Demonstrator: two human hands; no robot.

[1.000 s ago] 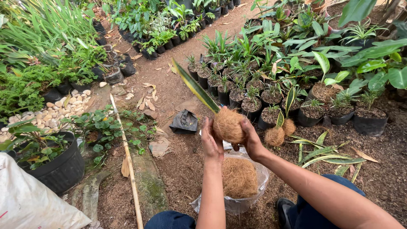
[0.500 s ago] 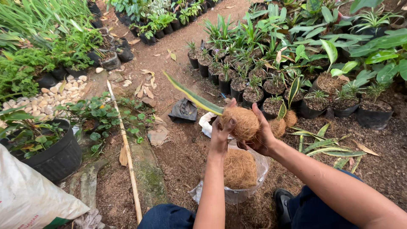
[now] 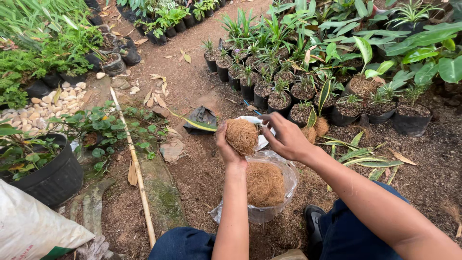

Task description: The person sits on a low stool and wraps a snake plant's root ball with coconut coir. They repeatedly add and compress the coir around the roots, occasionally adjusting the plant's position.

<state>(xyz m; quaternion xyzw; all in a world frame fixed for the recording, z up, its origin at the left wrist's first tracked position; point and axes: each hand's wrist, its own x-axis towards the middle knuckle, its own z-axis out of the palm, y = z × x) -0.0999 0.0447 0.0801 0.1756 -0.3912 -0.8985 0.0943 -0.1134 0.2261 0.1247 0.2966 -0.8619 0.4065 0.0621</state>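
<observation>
The fingers of the left hand were curled up around a ball of brown fibre, gripping it from below and from the side, and a long green-and-yellow leaf stuck out of the ball to the left. The fingers of the right hand were spread and bent, their tips pressing on the ball's right side, so both hands clamped the same ball. It was held in the air just above a clear plastic bag that stood open on the ground, filled with more loose brown fibre.

Nearest the camera were the person's knees in dark blue trousers and a black shoe beside the bag. At the lower left lay a white sack, and next to it stood a big black pot with a leafy plant. A bamboo stick lay on the soil, running from near the knees away to the left.

Just beyond the hands a small empty black bag sat on the dirt. To the right stood rows of small plants in black pots. Further left was a patch of pale pebbles, and a dirt path ran on between the plants.
</observation>
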